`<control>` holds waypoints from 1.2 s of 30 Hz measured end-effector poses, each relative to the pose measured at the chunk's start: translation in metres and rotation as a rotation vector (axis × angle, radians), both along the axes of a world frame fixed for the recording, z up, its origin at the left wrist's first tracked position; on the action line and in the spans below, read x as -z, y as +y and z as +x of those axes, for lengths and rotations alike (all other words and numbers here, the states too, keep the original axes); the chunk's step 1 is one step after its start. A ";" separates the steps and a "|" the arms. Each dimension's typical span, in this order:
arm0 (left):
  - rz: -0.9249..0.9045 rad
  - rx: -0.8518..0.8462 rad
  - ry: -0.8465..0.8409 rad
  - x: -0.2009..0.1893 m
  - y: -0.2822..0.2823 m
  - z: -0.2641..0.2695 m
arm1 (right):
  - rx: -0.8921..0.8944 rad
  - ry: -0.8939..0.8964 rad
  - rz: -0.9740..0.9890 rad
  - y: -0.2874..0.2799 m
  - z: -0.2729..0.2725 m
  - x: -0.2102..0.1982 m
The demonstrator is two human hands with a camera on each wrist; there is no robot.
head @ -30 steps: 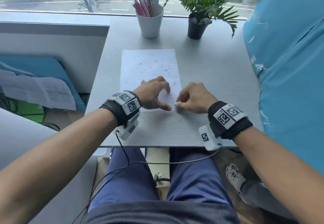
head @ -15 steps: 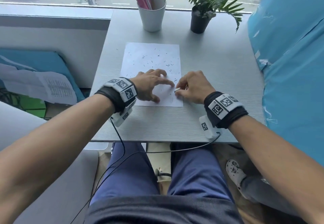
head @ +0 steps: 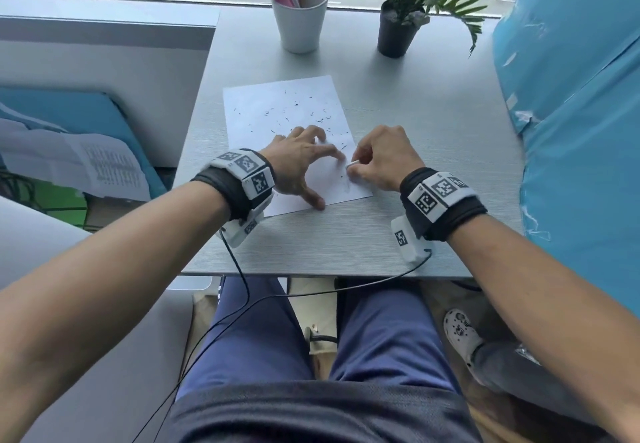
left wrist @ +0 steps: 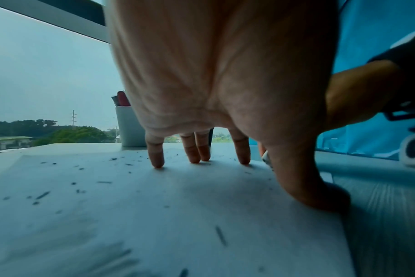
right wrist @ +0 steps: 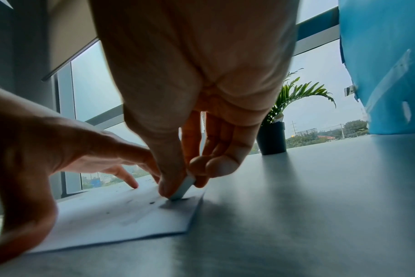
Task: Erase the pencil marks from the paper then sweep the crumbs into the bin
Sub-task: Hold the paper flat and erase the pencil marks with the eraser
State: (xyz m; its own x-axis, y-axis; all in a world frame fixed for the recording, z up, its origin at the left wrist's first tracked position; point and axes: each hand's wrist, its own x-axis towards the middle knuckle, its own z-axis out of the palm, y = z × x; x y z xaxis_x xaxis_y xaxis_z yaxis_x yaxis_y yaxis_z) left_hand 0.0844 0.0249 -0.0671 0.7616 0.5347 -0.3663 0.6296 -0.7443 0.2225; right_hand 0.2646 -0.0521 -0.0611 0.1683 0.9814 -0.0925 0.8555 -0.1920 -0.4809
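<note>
A white sheet of paper (head: 277, 113) lies on the grey table (head: 433, 151), strewn with dark eraser crumbs (head: 322, 119). My left hand (head: 299, 165) presses the sheet flat with spread fingertips (left wrist: 155, 161) and thumb near its front edge. My right hand (head: 381, 158) pinches a small white eraser (right wrist: 184, 189) between thumb and fingers, its end touching the paper near the right edge. The eraser (head: 350, 164) shows as a white sliver in the head view. Faint grey smudges (right wrist: 135, 217) lie on the paper in front of the eraser. No bin is in view.
A white cup of pens (head: 300, 16) and a potted plant (head: 398, 26) stand at the table's far edge by the window. A blue padded surface (head: 571, 113) rises along the right side. Printed papers (head: 86, 165) lie on a blue cushion left of the table.
Both hands have stayed at the paper's lower right part, the right one shifting slightly with the eraser. The paper now lies turned a little counter-clockwise.
</note>
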 end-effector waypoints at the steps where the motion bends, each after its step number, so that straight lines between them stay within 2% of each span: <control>1: -0.030 -0.008 -0.015 0.002 0.001 -0.001 | 0.004 0.006 0.012 0.001 -0.003 0.000; 6: -0.150 -0.046 0.037 0.007 0.007 -0.002 | -0.073 0.108 0.009 0.007 -0.037 0.001; 10: -0.145 -0.026 0.075 0.005 0.006 0.000 | -0.036 0.086 -0.044 0.008 -0.017 0.001; 16: -0.118 -0.016 0.267 -0.011 0.001 0.022 | 0.044 0.093 0.000 -0.001 0.002 -0.004; 21: -0.084 -0.004 0.314 -0.016 -0.003 0.026 | -0.065 0.067 -0.049 -0.017 -0.014 0.003; 25: -0.073 0.003 0.323 -0.013 -0.003 0.028 | 0.112 0.041 0.019 -0.012 -0.001 0.001; 29: -0.060 0.001 0.336 -0.011 -0.002 0.026 | -0.090 0.023 -0.083 -0.026 -0.025 0.003; 33: -0.065 -0.011 0.326 -0.011 -0.003 0.028 | 0.094 0.055 -0.016 -0.010 -0.009 0.000; 36: -0.074 -0.016 0.333 -0.009 -0.003 0.028 | -0.098 0.003 -0.103 -0.015 -0.026 0.000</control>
State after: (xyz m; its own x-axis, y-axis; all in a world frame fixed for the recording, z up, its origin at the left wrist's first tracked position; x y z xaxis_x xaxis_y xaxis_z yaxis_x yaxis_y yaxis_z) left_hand 0.1120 0.0215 -0.0578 0.5855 0.5083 -0.6316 0.6884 -0.7232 0.0562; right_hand 0.2386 -0.0669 -0.0609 0.0712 0.9785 -0.1937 0.8711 -0.1556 -0.4658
